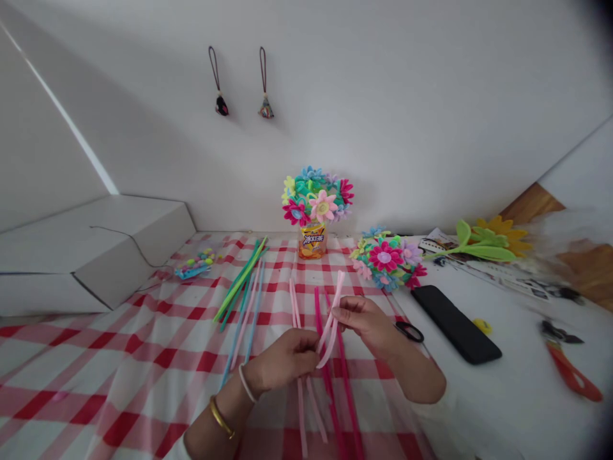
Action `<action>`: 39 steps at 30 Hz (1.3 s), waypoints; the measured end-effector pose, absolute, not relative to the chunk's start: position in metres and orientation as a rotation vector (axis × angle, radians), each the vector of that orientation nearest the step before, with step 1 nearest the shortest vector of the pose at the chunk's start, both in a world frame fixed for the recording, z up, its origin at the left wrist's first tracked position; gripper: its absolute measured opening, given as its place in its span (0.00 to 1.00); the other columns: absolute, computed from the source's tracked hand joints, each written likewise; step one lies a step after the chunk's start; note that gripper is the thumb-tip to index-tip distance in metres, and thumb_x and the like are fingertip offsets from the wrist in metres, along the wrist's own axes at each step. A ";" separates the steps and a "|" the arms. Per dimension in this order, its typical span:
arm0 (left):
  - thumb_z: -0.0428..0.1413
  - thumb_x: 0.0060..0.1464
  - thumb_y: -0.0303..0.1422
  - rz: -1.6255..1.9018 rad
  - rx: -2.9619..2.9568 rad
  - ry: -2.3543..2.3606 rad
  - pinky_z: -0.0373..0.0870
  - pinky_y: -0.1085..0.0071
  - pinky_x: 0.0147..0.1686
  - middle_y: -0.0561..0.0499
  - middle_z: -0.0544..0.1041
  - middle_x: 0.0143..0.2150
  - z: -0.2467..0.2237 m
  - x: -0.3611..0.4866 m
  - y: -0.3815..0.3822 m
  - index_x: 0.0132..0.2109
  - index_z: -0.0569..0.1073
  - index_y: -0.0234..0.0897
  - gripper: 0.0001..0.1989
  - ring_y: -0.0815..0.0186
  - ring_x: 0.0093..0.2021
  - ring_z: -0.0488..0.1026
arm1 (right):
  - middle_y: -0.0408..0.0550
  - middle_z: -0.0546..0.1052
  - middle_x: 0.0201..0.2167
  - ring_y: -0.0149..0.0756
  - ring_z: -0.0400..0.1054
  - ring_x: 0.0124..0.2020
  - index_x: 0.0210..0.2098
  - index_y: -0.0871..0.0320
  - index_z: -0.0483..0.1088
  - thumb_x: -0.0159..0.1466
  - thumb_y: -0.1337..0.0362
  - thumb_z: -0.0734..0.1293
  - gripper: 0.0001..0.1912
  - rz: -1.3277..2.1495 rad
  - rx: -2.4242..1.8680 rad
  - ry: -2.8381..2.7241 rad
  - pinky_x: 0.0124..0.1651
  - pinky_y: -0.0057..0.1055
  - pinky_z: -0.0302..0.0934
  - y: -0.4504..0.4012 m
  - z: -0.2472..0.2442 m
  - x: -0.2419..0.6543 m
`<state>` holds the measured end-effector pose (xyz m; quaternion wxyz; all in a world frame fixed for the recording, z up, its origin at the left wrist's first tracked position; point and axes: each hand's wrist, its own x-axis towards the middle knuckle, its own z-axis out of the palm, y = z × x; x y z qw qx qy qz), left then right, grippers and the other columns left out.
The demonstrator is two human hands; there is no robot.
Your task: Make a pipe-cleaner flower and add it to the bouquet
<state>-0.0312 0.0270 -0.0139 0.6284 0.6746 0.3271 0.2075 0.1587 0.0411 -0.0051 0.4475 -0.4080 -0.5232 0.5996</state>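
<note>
Several light pink pipe cleaners (327,337) are bunched between my two hands above the tablecloth. My left hand (293,354), wearing a white band and a gold bangle at the wrist, pinches their lower part. Higher up, my right hand (360,318) grips them between thumb and fingers, and their tips stick up past it. Under my hands lie loose pale pink pipe cleaners (303,409) and dark pink pipe cleaners (347,393). To the left rest green pipe cleaners (239,281), with blue and lilac pipe cleaners (247,319) beside them.
A pipe-cleaner bouquet (322,204) stands in an orange container (313,241) at the back. Right of it lie a second flower bunch (384,259), a black phone (454,322), scissors (409,331) and red-handled pliers (569,370). A white box (96,249) and a blue tray (192,273) are left.
</note>
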 end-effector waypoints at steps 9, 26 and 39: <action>0.52 0.51 0.43 0.649 1.473 0.824 0.55 0.72 0.26 0.54 0.66 0.22 -0.017 -0.027 0.029 0.27 0.67 0.33 0.16 0.70 0.24 0.62 | 0.39 0.67 0.20 0.26 0.58 0.22 0.23 0.59 0.70 0.51 0.59 0.73 0.11 1.399 -0.972 -1.051 0.28 0.27 0.54 0.044 -0.005 0.158; 0.53 0.53 0.40 0.985 1.388 0.908 0.63 0.73 0.25 0.56 0.66 0.25 -0.028 -0.021 0.033 0.34 0.67 0.35 0.11 0.72 0.23 0.64 | 0.39 0.68 0.19 0.26 0.59 0.21 0.24 0.59 0.70 0.49 0.61 0.74 0.10 1.410 -0.881 -0.783 0.27 0.26 0.54 0.049 -0.011 0.156; 0.67 0.34 0.26 1.321 0.715 0.679 0.68 0.75 0.28 0.55 0.75 0.25 -0.016 -0.023 0.031 0.35 0.78 0.37 0.16 0.73 0.24 0.70 | 0.40 0.70 0.19 0.29 0.60 0.22 0.25 0.57 0.71 0.48 0.61 0.74 0.09 1.360 -0.830 -0.827 0.28 0.29 0.53 0.034 -0.012 0.131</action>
